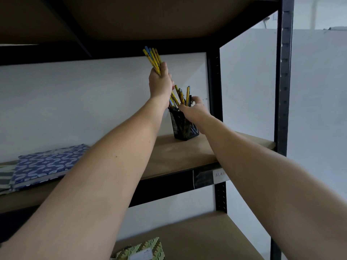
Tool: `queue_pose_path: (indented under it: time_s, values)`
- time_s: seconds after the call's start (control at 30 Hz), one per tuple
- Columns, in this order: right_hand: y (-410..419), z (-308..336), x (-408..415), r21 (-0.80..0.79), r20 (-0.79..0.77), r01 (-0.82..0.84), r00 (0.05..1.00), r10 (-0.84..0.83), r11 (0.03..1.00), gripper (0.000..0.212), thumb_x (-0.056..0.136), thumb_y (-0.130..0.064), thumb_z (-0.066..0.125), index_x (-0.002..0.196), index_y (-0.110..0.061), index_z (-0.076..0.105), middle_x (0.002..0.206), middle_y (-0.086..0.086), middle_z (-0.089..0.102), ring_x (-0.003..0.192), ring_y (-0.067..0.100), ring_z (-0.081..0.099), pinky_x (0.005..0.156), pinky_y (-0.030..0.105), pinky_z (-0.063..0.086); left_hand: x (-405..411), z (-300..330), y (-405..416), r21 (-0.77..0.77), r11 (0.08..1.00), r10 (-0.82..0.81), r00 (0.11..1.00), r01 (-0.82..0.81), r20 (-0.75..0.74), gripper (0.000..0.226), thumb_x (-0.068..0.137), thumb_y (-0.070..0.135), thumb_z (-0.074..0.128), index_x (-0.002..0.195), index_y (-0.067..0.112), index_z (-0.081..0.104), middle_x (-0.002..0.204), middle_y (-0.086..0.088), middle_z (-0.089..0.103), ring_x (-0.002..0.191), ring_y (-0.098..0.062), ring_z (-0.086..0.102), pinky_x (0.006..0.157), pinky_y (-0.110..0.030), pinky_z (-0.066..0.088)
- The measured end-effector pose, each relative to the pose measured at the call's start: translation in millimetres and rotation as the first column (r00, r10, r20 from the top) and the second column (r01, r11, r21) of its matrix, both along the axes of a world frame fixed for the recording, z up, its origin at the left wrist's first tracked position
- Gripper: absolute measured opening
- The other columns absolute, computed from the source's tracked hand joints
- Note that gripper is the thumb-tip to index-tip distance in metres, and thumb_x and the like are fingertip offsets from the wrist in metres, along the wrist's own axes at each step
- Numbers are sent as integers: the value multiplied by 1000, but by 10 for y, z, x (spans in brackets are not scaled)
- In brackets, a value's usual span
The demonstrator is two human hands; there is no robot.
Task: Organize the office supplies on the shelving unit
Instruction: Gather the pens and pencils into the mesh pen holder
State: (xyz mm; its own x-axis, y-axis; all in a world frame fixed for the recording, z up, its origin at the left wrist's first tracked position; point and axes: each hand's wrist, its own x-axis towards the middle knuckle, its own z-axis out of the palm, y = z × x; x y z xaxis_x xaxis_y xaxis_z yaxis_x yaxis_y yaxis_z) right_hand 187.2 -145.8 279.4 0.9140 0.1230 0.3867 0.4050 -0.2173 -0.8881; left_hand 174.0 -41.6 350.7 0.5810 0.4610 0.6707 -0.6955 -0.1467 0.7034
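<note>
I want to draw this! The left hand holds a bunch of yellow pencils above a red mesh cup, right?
Almost. The head view shows the mesh pencil cup is black, not red. The left hand does hold the bunch of yellow pencils above it.

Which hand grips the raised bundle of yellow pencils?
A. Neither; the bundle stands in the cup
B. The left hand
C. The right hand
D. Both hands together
B: the left hand grips the pencil bundle above the mesh cup; the right hand is at the cup.
</note>
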Motion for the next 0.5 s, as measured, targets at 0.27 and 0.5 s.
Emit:
queue_pose_path:
  time_s: [0.27, 0.5]
  values:
    - [-45, -44, 61, 46, -34, 7, 999, -6, 999, 62, 93, -34, 59, 148, -23, 33, 118, 9, 61, 104, 25, 61, 90, 40, 52, 297, -9, -44, 74, 989, 130, 991, -128, -15, 23, 105, 35, 43, 92, 16, 48, 67, 5, 51, 47, -2, 51, 54, -20, 47]
    - [-21, -57, 59, 104, -42, -34, 998, 38, 994, 34, 88, -25, 55, 117, -31, 40, 105, 7, 63, 97, 24, 63, 89, 44, 55, 403, -40, -106, 133, 981, 148, 987, -140, -58, 27, 105, 38, 41, 93, 15, 49, 71, 4, 53, 63, -10, 55, 58, -22, 47]
